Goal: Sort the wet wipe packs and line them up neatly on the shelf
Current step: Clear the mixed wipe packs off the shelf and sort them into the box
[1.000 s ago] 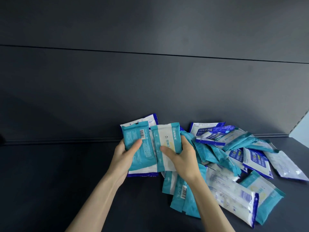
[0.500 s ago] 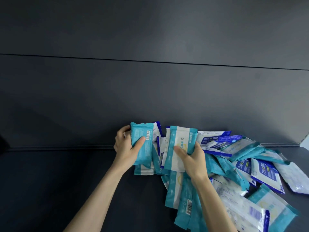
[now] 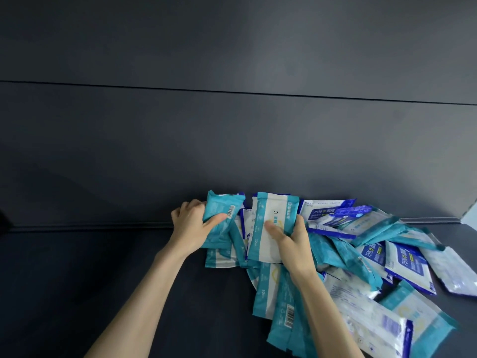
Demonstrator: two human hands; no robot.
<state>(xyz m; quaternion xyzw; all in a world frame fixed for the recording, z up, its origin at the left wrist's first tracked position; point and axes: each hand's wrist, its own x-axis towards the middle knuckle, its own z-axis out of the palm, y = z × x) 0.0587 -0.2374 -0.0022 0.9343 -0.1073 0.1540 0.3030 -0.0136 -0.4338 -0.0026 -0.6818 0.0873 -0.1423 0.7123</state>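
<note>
Grips a teal pack (image 3: 222,218) in the left hand (image 3: 191,228), thumb across its barcoded face. Holds a white-and-teal pack (image 3: 271,223) upright in the right hand (image 3: 291,244), both at the left edge of the heap (image 3: 361,254) on the dark shelf (image 3: 103,280). Best to square the two edge to edge, stand them against the back wall (image 3: 232,138), and keep teal apart from blue. Soft, glossy film pouches: flat, rectangular, probably slippery.

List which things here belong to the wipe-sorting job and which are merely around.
Job: left hand gripping a teal pack; right hand gripping a white-and-teal pack; jumbled pile of packs to the right; dark shelf under them.
Just around: dark back panel; pale strip at far right edge.
</note>
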